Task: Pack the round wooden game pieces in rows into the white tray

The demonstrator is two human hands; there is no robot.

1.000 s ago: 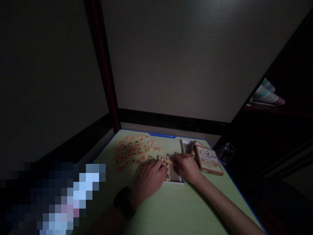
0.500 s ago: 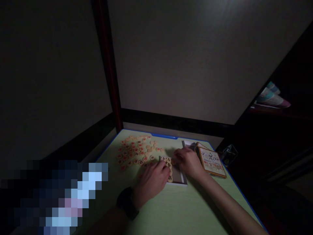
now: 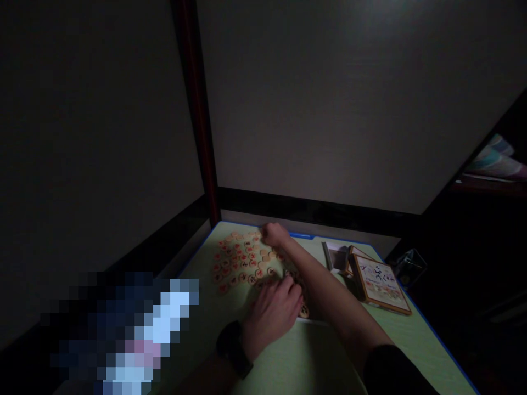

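My left hand [image 3: 274, 311], with a black watch [image 3: 234, 346] on its wrist, is curled over the near shallow box [image 3: 316, 320]. Its fingertips lie at black-marked xiangqi pieces [image 3: 303, 311] standing in a column inside; what they grip is hidden. My right arm stretches across this box and covers much of it. At the far side of the table, my right hand [image 3: 275, 234] is closed beside the loose xiangqi pieces [image 3: 225, 263]. Its fingertips are out of sight. The loose round pieces bear red or black characters, and several show blank faces.
A second shallow box [image 3: 336, 258] is at the back right. Beside it, a printed box [image 3: 381, 284] leans on another box. The light green table [image 3: 288, 367] has a blue rim. Walls stand behind and left. A dark shiny object [image 3: 411, 266] sits past the right edge.
My right hand has moved from the near box leftward and away, to the far edge of the loose pieces. My left hand stays at the box. The view has shifted slightly left.
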